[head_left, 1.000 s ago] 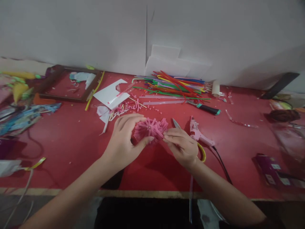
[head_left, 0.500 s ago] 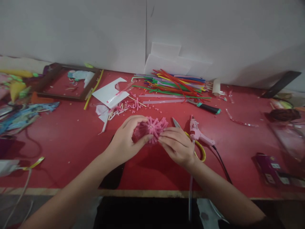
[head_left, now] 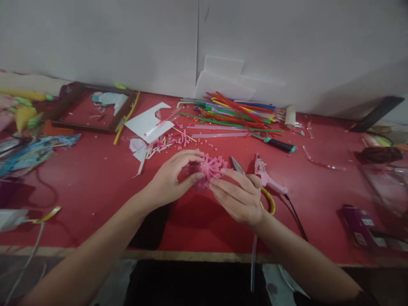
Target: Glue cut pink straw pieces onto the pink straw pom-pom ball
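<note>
Pink flower [head_left: 211, 167]: left of the glue gun [head_left: 265, 180], between the hands.
Left hand [head_left: 169, 178]: thumb and fingers grip the pink flower.
Right hand [head_left: 240, 195]: fingertips touch it; if they pinch, I cannot tell.
Scissors [head_left: 236, 165]: just left of the glue gun.

We look forward and down from the wearer's head, close over the table [head_left: 318, 195], with the wall [head_left: 127, 42] across the top of our single view.

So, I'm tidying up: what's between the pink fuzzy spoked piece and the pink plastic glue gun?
The head view shows the right hand and partly covered, yellow-handled metal scissors.
</note>
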Motion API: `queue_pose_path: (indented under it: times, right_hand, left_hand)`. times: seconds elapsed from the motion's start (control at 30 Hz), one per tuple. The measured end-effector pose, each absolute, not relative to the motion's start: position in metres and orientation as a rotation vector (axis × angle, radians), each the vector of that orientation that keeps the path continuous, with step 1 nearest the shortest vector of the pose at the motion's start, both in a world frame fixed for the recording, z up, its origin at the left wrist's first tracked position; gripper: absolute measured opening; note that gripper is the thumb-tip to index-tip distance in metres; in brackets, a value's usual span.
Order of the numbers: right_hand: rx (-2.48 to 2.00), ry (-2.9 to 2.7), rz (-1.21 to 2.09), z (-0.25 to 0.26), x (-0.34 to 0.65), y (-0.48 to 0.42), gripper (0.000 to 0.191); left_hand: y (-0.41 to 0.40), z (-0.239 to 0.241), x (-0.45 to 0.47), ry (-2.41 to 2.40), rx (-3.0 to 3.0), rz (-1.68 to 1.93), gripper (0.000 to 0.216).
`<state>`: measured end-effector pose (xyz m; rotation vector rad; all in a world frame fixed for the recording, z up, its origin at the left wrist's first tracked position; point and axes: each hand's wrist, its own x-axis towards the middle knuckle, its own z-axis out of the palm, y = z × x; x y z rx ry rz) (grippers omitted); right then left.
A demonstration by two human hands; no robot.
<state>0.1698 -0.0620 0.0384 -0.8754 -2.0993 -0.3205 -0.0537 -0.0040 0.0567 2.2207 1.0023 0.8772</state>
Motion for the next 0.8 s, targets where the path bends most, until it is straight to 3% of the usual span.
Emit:
queue_pose_path:
  times: [0.3, 0.5, 0.8]
  right_hand:
    - [-1.074, -2.066, -0.546, 0.041, 0.164, -0.066, 0.01]
    - [-1.073, -2.1, -0.532, 0.044, 0.164, -0.067, 0.01]
    - [-0.984, -2.017, 0.001, 0.052, 0.178, -0.041, 0.007]
  left_hand:
    - [-0.013, 0.054, -0.051, 1.07, 2.362, 1.046, 0.027]
    - [-0.02, 0.049, -0.046, 1.113, 2.386, 1.128, 0.025]
    - [-0.026, 0.05, -0.041, 1.196, 2.317, 1.033, 0.03]
